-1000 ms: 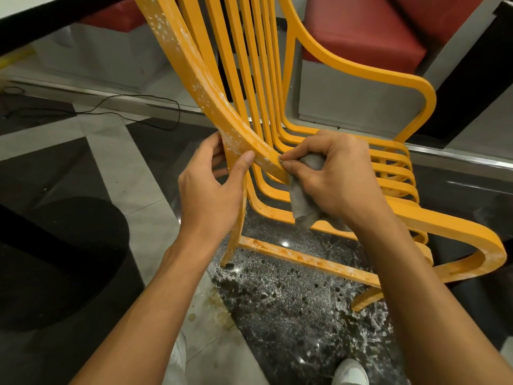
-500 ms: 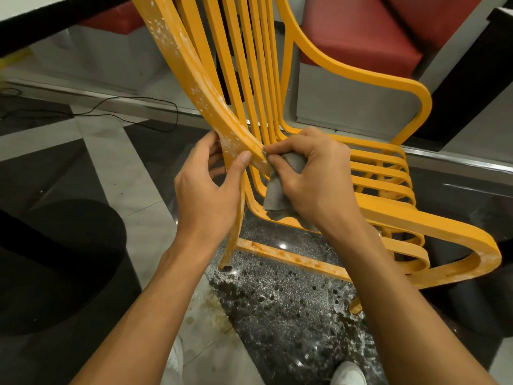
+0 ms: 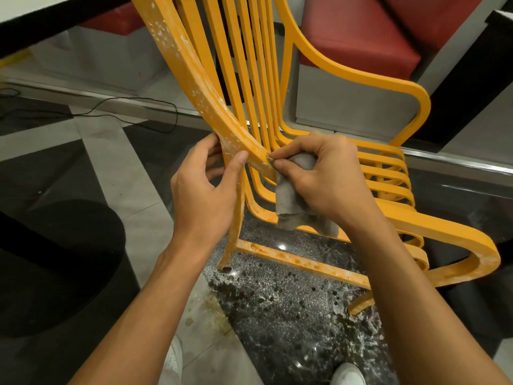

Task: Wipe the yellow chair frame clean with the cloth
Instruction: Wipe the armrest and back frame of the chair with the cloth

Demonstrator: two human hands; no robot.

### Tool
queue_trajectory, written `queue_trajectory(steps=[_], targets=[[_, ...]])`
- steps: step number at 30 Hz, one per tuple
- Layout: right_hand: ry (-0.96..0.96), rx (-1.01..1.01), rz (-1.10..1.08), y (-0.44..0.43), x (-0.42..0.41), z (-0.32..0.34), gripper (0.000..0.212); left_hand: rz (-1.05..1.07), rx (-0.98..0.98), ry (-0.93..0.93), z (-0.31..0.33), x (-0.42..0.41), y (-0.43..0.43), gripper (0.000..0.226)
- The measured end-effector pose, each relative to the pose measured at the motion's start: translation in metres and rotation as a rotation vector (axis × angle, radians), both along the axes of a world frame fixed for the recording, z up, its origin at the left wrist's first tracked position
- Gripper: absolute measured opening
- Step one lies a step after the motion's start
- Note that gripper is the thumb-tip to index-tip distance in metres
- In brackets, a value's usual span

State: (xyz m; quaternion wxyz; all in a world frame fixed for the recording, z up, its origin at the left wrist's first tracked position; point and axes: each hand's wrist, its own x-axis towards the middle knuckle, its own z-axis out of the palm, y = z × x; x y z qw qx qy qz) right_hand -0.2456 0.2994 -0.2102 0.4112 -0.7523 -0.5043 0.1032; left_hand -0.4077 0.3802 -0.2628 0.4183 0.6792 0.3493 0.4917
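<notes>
2 bare hands meet on the near rail of the yellow chair frame [image 3: 194,79], which stands on a dark speckled floor [image 3: 291,315] straight ahead of the person, its back slats rising to the top edge of the view and its seat slats curving away to the right. The left hand [image 3: 202,195] grips that rail where it bends toward the seat, fingers curled behind it and the thumb pressed flat on its front face. The right hand [image 3: 327,184] pinches a gray cloth [image 3: 288,201] between thumb and forefinger and holds a corner of it against the rail, just beside the left thumb; the rest of the cloth hangs crumpled below the palm in front of the slats. White specks dot the rail above both hands, and brownish stains mark the low crossbar [image 3: 299,262]. A red cushion [image 3: 355,37] sits behind the chair, a black cable [image 3: 138,101] trails on the floor at left, and 2 white shoes [image 3: 348,375] show at the bottom edge.
</notes>
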Motion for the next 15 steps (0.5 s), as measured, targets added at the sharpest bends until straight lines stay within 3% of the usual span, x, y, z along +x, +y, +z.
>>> queue_trajectory(steps=[7,11,15], targets=[[-0.053,0.069,-0.026,0.008,-0.013,-0.004,0.010,-0.001,0.006,-0.011,-0.002,0.000,0.002,0.041],[0.025,-0.037,-0.007,0.005,-0.003,0.005,0.008,0.005,0.010,-0.029,0.000,-0.001,0.003,0.040],[-0.039,0.061,-0.053,0.010,-0.014,-0.002,0.009,-0.001,0.022,-0.034,0.001,-0.001,0.001,0.040]])
